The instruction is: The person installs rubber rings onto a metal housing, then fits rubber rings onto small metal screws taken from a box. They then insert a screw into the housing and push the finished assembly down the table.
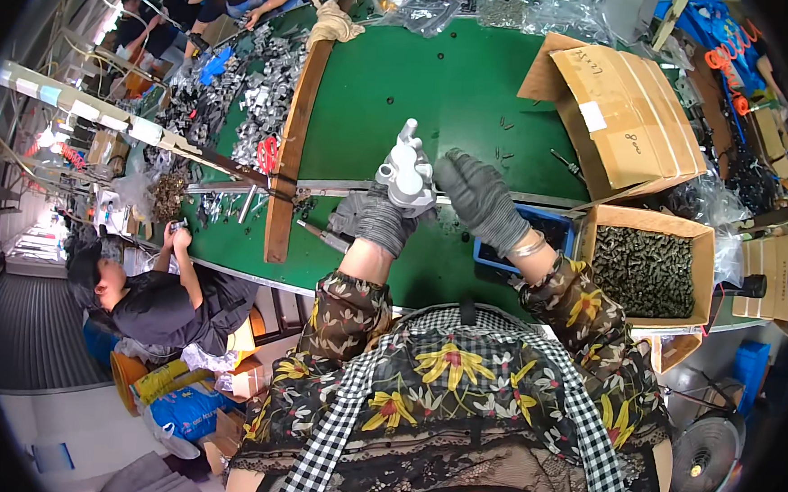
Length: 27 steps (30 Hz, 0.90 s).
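A silver-grey cast metal housing with a short pipe-like neck stands tilted over the green bench. My left hand, in a grey knit glove, is closed around its lower part. Close to the housing's right side is my right hand, gloved too, its fingers bent together; whatever they may hold is hidden. Below the right wrist sits a blue tray, partly covered by the forearm. A screwdriver-like tool lies beside the left hand, next to a grey glove-like bundle.
At right stands a cardboard box full of small dark metal parts; behind it leans a larger open carton. A wooden rail borders the left, with heaped metal castings beyond. A co-worker sits at the left.
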Each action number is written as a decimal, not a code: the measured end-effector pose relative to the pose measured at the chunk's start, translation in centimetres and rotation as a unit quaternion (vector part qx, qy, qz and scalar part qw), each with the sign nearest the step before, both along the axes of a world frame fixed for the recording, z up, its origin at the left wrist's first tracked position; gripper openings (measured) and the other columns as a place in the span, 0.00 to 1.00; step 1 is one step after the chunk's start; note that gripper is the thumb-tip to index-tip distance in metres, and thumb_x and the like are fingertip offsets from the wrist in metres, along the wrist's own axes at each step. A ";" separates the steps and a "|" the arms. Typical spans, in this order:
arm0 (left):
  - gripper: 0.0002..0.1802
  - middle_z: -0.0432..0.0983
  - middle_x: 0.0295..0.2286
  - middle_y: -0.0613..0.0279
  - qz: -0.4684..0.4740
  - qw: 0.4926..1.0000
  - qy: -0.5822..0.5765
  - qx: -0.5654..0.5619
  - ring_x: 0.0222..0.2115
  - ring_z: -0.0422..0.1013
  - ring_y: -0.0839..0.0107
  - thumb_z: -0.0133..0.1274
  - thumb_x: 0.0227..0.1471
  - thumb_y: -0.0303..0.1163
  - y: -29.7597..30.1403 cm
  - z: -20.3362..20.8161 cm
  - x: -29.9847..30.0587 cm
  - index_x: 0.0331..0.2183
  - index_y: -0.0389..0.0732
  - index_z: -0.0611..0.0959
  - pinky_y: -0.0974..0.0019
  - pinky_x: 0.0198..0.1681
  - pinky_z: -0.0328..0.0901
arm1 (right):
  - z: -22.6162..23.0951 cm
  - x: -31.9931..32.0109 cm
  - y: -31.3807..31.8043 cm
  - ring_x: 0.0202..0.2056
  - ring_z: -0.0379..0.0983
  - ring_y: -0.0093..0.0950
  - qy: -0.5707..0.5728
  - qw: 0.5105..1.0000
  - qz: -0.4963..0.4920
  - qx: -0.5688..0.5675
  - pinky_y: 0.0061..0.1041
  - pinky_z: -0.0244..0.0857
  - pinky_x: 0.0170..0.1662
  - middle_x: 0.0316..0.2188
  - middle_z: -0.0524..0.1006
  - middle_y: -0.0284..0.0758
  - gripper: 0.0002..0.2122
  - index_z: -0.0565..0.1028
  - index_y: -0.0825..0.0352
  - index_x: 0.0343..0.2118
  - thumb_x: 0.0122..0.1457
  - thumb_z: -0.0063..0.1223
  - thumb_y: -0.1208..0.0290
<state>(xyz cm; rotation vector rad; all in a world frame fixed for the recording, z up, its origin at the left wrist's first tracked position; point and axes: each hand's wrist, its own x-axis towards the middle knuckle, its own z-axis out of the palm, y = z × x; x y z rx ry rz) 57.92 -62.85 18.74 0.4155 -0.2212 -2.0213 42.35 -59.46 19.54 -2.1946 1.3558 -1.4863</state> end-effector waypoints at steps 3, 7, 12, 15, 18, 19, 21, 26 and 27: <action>0.12 0.72 0.25 0.67 0.008 0.988 -0.111 0.105 0.21 0.70 0.68 0.42 0.57 0.43 1.3 1.6 -0.6 0.36 0.46 0.73 0.66 0.19 0.66 | -2.6 -0.1 -0.5 0.23 0.72 0.29 -0.042 0.999 0.030 0.007 0.28 0.67 0.31 0.17 0.73 0.34 0.26 0.72 0.71 0.27 0.60 0.40 0.45; 0.14 0.72 0.25 0.66 -0.016 0.964 -0.265 -0.001 0.21 0.71 0.67 0.41 0.57 0.45 0.9 1.4 0.3 0.37 0.46 0.73 0.63 0.18 0.66 | 0.5 -0.8 -0.7 0.19 0.69 0.28 -0.488 0.552 0.286 0.613 0.27 0.66 0.28 0.15 0.70 0.34 0.27 0.72 0.70 0.24 0.60 0.39 0.45; 0.20 0.74 0.29 0.60 -0.017 0.984 -0.174 -0.021 0.29 0.73 0.67 0.52 0.52 0.42 -0.2 0.8 -0.2 0.44 0.43 0.71 0.61 0.23 0.71 | -3.1 -1.7 -1.0 0.20 0.69 0.21 -0.223 0.931 0.070 0.280 0.19 0.64 0.25 0.19 0.72 0.26 0.25 0.73 0.64 0.30 0.60 0.38 0.42; 0.23 0.74 0.33 0.55 0.113 0.913 -0.393 -0.007 0.29 0.74 0.65 0.55 0.49 0.38 -0.4 1.4 -0.8 0.45 0.40 0.70 0.60 0.25 0.73 | -0.5 -1.5 -0.4 0.24 0.70 0.21 -0.362 0.852 0.088 0.368 0.19 0.66 0.26 0.28 0.74 0.30 0.25 0.71 0.62 0.44 0.60 0.38 0.43; 0.20 0.72 0.35 0.55 0.079 0.828 -0.542 -0.122 0.29 0.73 0.67 0.54 0.52 0.35 0.3 0.6 -2.0 0.43 0.37 0.67 0.65 0.23 0.73 | -0.6 -2.5 -0.1 0.28 0.71 0.19 -0.343 0.843 0.103 0.402 0.18 0.68 0.28 0.34 0.74 0.31 0.25 0.64 0.62 0.53 0.60 0.42 0.47; 0.21 0.71 0.35 0.55 0.050 0.812 -0.570 -0.115 0.31 0.71 0.68 0.54 0.53 0.34 1.2 2.1 -2.7 0.43 0.36 0.65 0.67 0.25 0.71 | -0.5 -2.6 0.3 0.28 0.71 0.18 -0.350 0.831 0.103 0.420 0.18 0.69 0.28 0.34 0.74 0.31 0.24 0.65 0.62 0.53 0.60 0.44 0.49; 0.23 0.71 0.34 0.55 0.048 0.795 -0.582 -0.164 0.31 0.71 0.68 0.55 0.52 0.34 1.1 0.5 -2.5 0.45 0.37 0.64 0.68 0.24 0.71 | -1.6 -2.9 0.7 0.28 0.72 0.17 -0.382 0.815 0.102 0.424 0.16 0.69 0.26 0.34 0.74 0.31 0.23 0.65 0.62 0.53 0.60 0.47 0.52; 0.28 0.71 0.36 0.54 0.038 0.851 -0.519 -0.073 0.32 0.72 0.68 0.60 0.48 0.40 1.8 0.7 -2.5 0.45 0.37 0.66 0.66 0.27 0.72 | -3.0 -3.2 2.6 0.26 0.72 0.17 -0.437 0.784 0.089 0.431 0.15 0.68 0.25 0.34 0.74 0.32 0.24 0.66 0.65 0.52 0.59 0.47 0.52; 0.28 0.71 0.36 0.54 0.030 0.852 -0.518 -0.073 0.32 0.72 0.68 0.60 0.48 0.40 1.9 0.5 -2.4 0.45 0.37 0.66 0.66 0.27 0.72 | -3.2 -3.3 3.0 0.26 0.72 0.17 -0.438 0.787 0.082 0.427 0.16 0.68 0.25 0.34 0.74 0.32 0.24 0.66 0.65 0.52 0.59 0.47 0.52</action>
